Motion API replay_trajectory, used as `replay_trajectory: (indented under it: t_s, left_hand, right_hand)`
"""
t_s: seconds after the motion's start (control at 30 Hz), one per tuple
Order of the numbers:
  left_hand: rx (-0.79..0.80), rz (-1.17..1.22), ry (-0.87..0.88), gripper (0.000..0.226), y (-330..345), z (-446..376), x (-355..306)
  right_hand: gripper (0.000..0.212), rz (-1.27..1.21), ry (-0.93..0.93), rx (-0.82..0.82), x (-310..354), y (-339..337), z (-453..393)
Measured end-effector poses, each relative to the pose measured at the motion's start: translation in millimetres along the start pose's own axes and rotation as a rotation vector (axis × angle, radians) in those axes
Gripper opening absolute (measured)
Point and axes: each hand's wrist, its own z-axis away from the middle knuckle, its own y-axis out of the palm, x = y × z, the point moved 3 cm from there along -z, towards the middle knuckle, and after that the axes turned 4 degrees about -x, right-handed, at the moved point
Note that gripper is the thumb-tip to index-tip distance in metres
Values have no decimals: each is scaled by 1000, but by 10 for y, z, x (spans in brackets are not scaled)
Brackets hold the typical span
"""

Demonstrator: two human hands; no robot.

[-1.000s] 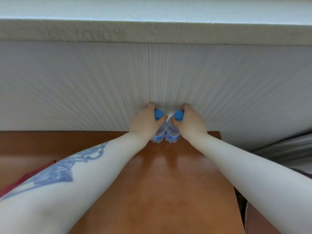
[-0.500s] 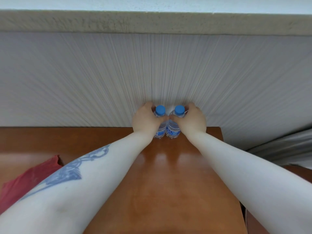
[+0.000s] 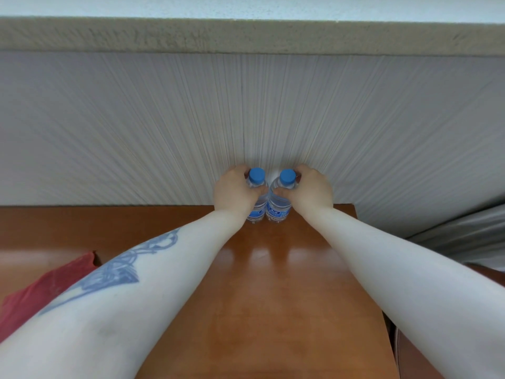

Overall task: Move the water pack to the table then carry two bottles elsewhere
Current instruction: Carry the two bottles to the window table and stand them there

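Bottles: two clear water bottles, the left bottle [image 3: 256, 199] and the right bottle [image 3: 279, 203], stand upright side by side at the far edge of the surface [image 3: 262, 296], toward its far right corner, bodies touching or very nearly so.
Caps: both blue and screwed on; left cap [image 3: 257, 175], right cap [image 3: 287, 177], a small gap between them.
Labels: blue and white bands low on each bottle, print too small to read.
Left hand: the left hand [image 3: 234, 191] is wrapped round the left bottle's shoulder from the outer side, fingers [image 3: 240, 169] curled behind the neck, thumb across the front; closed on it.
Right hand: the right hand [image 3: 311, 191] mirrors it on the right bottle, fingers [image 3: 303, 168] hooked behind the neck, thumb pressed on the front; closed on it too.
Contact with surface: bottle bases sit at the wood's far edge; whether they bear weight or are just lifted, cannot tell.
Surface: glossy orange-brown wood, showing pale reflections below the bottles.
Backdrop: a white ribbed wall panel [image 3: 136, 127] rises straight behind the bottles, under a rough beige ledge [image 3: 246, 36].
Left forearm: carries a blue-grey tattoo [image 3: 123, 272].
Near left edge: a red cloth [image 3: 41, 294] lies partly under the left forearm.
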Motion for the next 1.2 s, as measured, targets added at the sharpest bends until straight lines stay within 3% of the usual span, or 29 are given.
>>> replay_trajectory:
  t_s: [0.17,0.33,0.47,0.7,1.2]
  left_hand:
    - [23,9,-2,45,15,16,-15]
    - [-5,224,-181,55,51,31,-45]
    - [-56,252,-275,60,86,30,-7]
    - [33,239,-174,52,67,-5,54]
    - [153,204,-112,64,48,-107,105]
  right_hand:
    - [44,8,22,23,32,10,-8]
    - [41,-36,65,56,61,-37,-48]
    - [39,-31,75,51,78,-25,-55]
    - [39,-49,72,54,48,-21,-36]
    - [39,-47,-35,126,22,-39,-50]
